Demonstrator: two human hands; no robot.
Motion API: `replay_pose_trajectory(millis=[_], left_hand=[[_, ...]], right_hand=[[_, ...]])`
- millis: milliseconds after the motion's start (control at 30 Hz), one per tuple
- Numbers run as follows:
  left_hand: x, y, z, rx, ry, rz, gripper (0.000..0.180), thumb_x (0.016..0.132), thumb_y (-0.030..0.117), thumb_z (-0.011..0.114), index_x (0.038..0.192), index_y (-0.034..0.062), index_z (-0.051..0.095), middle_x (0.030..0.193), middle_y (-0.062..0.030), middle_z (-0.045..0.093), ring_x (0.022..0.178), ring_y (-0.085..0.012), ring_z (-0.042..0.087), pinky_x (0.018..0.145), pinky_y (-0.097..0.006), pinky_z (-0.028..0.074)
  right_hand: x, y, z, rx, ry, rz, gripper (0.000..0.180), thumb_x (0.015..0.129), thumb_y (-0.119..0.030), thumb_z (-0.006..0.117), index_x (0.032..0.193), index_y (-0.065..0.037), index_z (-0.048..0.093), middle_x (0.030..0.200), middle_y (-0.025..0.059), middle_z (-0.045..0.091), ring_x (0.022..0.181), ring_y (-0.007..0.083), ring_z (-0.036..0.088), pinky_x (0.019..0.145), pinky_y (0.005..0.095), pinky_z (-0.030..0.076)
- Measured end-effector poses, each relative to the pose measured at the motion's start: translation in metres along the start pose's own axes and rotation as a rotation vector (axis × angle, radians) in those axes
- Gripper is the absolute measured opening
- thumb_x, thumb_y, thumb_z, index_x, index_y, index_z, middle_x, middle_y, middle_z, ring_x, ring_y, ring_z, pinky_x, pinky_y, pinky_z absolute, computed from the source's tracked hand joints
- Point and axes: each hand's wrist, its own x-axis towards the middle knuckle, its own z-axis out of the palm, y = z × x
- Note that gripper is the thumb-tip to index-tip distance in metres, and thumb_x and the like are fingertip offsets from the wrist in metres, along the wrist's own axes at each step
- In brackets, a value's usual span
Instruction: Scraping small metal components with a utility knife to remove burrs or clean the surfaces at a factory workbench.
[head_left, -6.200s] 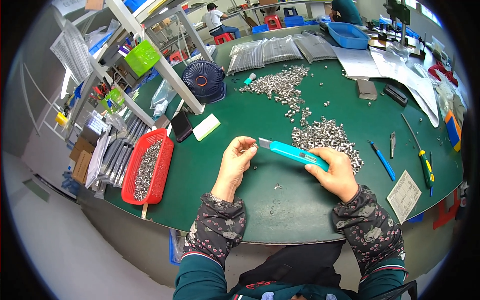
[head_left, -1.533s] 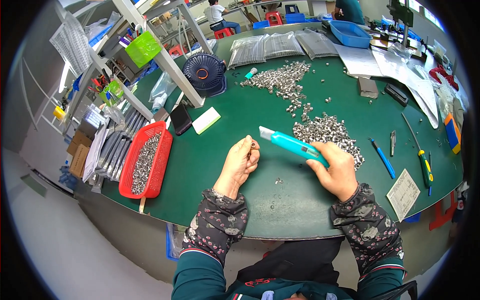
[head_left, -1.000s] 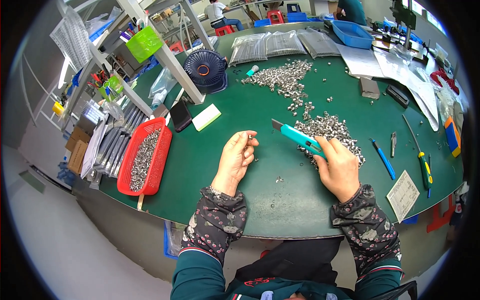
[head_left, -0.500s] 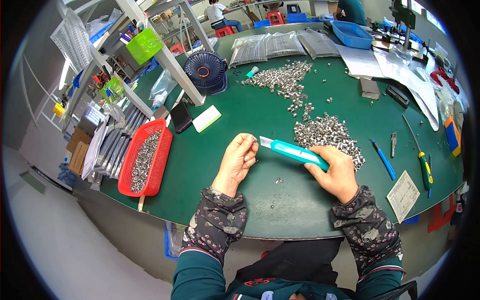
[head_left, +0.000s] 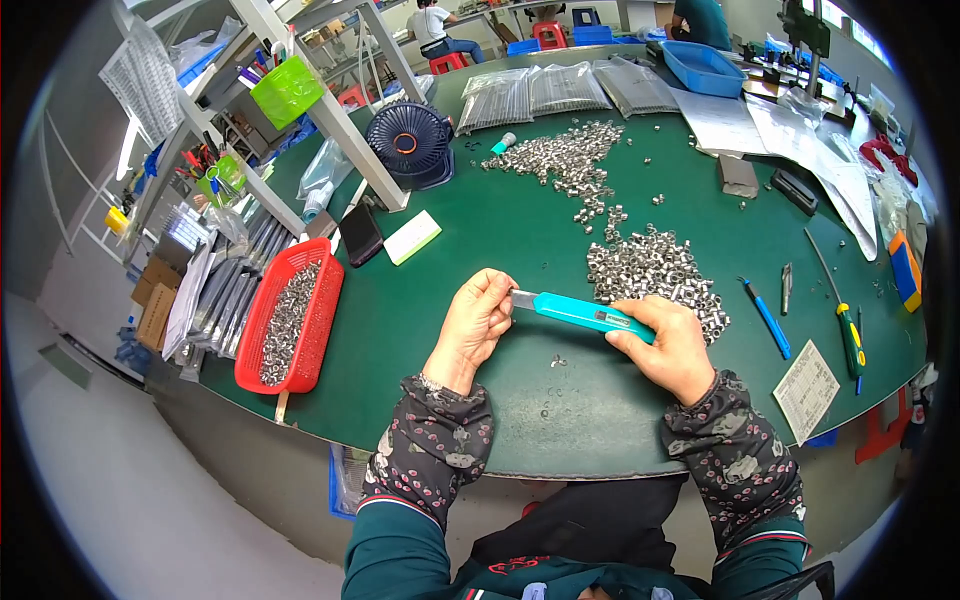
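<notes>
In my right hand (head_left: 668,345) is a turquoise utility knife (head_left: 585,313), its blade pointing left. The blade tip meets the pinched fingertips of my left hand (head_left: 474,318). Those fingers are closed on a small piece, mostly hidden; it looks like one of the metal rings. A pile of short silvery metal rings (head_left: 655,270) lies just beyond my right hand. Beyond that, a second heap of rings (head_left: 570,160) spreads over the green table (head_left: 450,235). A few tiny scraps (head_left: 559,361) rest on the tabletop between my forearms.
At the left stands a red basket (head_left: 327,330) of small metal parts. A phone (head_left: 361,236), a white block (head_left: 412,238) and a black fan (head_left: 410,145) sit behind it. On the right lie a blue pen-like tool (head_left: 767,318), a screwdriver (head_left: 850,338) and a printed card (head_left: 806,392).
The knife has turned in my right hand and its blade has come left and down onto my left fingertips. My left hand has barely moved.
</notes>
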Motion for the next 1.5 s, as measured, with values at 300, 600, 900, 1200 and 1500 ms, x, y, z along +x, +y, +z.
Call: replay_pose_trajectory(millis=[300,600,900,1200,1500], left_hand=[[-0.002,0.002,0.005,0.061,0.073,-0.030,0.023,0.087,0.028,0.052,0.074,0.0089,0.051,0.050,0.0028,0.041,0.037,-0.0023,0.027,0.032,-0.016,0.019],[-0.003,0.004,0.007,0.136,0.071,-0.044,0.026,0.086,0.030,0.053,0.070,0.0109,0.048,0.049,0.0048,0.036,0.037,-0.0022,0.026,0.032,-0.016,0.018],[-0.003,0.005,0.009,0.150,0.102,-0.069,0.028,0.086,0.029,0.053,0.066,0.0111,0.046,0.049,0.0057,0.035,0.037,-0.0016,0.026,0.031,-0.016,0.018],[-0.003,0.007,0.007,0.188,0.061,-0.140,0.033,0.085,0.032,0.054,0.062,0.0118,0.043,0.046,0.0059,0.033,0.036,-0.0026,0.024,0.032,-0.018,0.015],[-0.005,0.010,0.011,0.155,0.108,-0.208,0.036,0.087,0.032,0.050,0.060,0.0111,0.042,0.044,0.0053,0.031,0.035,-0.0032,0.022,0.032,-0.019,0.015]], right_hand=[[-0.001,-0.003,0.000,-0.092,0.006,0.000,0.028,0.070,-0.026,0.065,0.092,-0.010,0.063,0.067,0.0079,0.053,0.059,0.0263,0.055,0.052,0.0362,0.043],[-0.002,-0.005,-0.001,-0.133,0.010,0.004,0.028,0.069,-0.027,0.066,0.092,-0.011,0.063,0.067,0.0070,0.052,0.058,0.0256,0.055,0.052,0.0362,0.043],[-0.002,-0.003,0.000,-0.155,0.042,-0.047,0.028,0.068,-0.026,0.067,0.092,-0.011,0.063,0.065,0.0062,0.050,0.056,0.0242,0.054,0.050,0.0353,0.042],[-0.002,-0.004,-0.003,-0.200,0.076,-0.120,0.027,0.068,-0.023,0.066,0.092,-0.011,0.061,0.066,0.0062,0.048,0.057,0.0243,0.053,0.049,0.0351,0.041],[0.001,-0.005,-0.003,-0.263,0.133,-0.242,0.029,0.065,-0.017,0.068,0.092,-0.011,0.058,0.065,0.0062,0.045,0.055,0.0234,0.050,0.049,0.0345,0.040]])
